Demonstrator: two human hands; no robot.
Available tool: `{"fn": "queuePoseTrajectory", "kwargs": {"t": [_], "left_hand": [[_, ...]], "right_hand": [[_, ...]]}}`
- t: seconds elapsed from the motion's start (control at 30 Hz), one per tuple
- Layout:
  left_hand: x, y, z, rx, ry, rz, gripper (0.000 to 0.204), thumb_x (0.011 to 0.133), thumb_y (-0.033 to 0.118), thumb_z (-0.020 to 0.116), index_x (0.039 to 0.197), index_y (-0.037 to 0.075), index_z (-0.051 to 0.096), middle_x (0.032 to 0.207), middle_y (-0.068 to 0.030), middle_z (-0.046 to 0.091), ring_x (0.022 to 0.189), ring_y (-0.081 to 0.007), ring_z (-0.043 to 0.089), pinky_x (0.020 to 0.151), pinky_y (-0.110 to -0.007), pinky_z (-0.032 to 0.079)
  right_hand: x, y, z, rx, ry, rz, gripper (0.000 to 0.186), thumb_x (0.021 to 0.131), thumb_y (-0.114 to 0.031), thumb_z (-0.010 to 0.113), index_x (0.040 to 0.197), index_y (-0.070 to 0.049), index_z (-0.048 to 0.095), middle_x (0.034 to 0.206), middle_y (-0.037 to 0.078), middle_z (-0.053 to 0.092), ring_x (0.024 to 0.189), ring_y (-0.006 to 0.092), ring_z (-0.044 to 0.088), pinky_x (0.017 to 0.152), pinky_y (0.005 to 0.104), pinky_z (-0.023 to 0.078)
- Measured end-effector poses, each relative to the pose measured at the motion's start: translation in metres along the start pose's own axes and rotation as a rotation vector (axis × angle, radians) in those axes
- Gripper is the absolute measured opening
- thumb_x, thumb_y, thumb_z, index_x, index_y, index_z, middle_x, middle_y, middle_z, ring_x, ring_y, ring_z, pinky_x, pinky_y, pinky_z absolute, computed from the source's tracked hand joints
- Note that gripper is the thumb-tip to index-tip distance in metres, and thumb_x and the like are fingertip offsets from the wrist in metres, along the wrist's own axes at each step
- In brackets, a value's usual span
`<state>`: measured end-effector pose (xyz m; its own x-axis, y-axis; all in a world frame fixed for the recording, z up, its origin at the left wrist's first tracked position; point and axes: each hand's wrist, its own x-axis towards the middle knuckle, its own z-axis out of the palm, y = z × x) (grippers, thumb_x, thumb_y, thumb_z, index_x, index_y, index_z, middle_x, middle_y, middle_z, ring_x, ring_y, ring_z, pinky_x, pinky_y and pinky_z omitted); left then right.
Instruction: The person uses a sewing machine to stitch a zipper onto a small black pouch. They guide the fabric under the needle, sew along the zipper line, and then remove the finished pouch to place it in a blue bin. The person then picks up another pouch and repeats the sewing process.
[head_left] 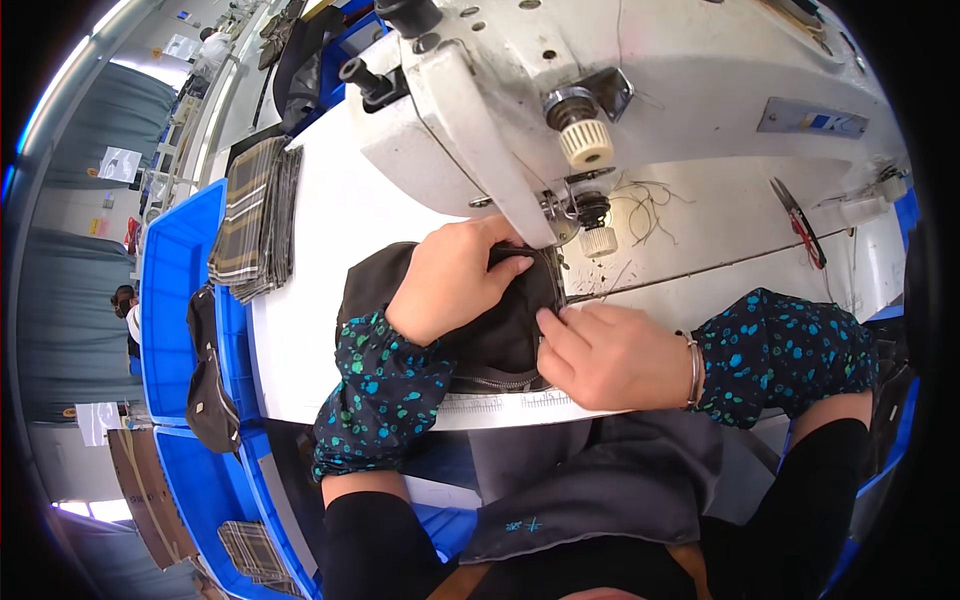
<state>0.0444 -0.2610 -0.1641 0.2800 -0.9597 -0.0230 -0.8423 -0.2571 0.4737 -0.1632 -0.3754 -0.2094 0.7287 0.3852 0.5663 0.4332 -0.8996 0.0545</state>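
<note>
A dark brown fabric piece with a zipper lies on the white sewing machine bed, its edge at the needle area of the white sewing machine. My left hand grips the fabric just left of the needle, index finger up by the presser foot, partly hidden behind the machine's pale lever. My right hand holds the right edge of the same fabric just below the needle, fingers curled on it. Both forearms wear dark sleeve covers with teal spots.
Stacked plaid fabric lies left, beside blue bins with dark pieces draped over. Scissors and loose threads lie right of the needle. Other people are at the far left.
</note>
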Motion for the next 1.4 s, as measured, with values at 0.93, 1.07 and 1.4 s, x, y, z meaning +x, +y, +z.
{"fn": "queuePoseTrajectory", "kwargs": {"t": [0.93,1.07,1.4], "left_hand": [[0.001,0.002,0.009,0.086,0.161,-0.036,0.028,0.087,0.022,0.083,0.109,0.004,0.080,0.076,-0.0141,0.070,0.062,-0.0224,0.062,0.062,-0.034,0.050],[0.003,0.002,0.011,0.100,0.189,-0.090,0.027,0.086,0.024,0.084,0.106,0.006,0.082,0.065,-0.0112,0.065,0.054,-0.0184,0.057,0.056,-0.034,0.048],[0.008,-0.001,0.014,0.143,0.157,-0.180,0.028,0.088,0.028,0.084,0.103,0.005,0.082,0.056,-0.0102,0.056,0.048,-0.0173,0.050,0.051,-0.035,0.044]], "right_hand": [[0.002,-0.007,-0.002,-0.246,-0.098,0.060,0.018,0.082,-0.014,0.065,0.080,0.003,0.065,0.101,0.036,0.075,0.045,0.0129,0.055,0.042,0.0273,0.041],[0.002,-0.007,-0.002,-0.229,-0.100,0.056,0.018,0.082,-0.013,0.065,0.076,0.003,0.064,0.100,0.038,0.074,0.045,0.0136,0.055,0.042,0.0276,0.042],[0.002,-0.006,-0.002,-0.241,-0.112,0.044,0.019,0.080,-0.013,0.065,0.072,0.004,0.063,0.101,0.039,0.073,0.044,0.0131,0.054,0.041,0.0273,0.042]]}}
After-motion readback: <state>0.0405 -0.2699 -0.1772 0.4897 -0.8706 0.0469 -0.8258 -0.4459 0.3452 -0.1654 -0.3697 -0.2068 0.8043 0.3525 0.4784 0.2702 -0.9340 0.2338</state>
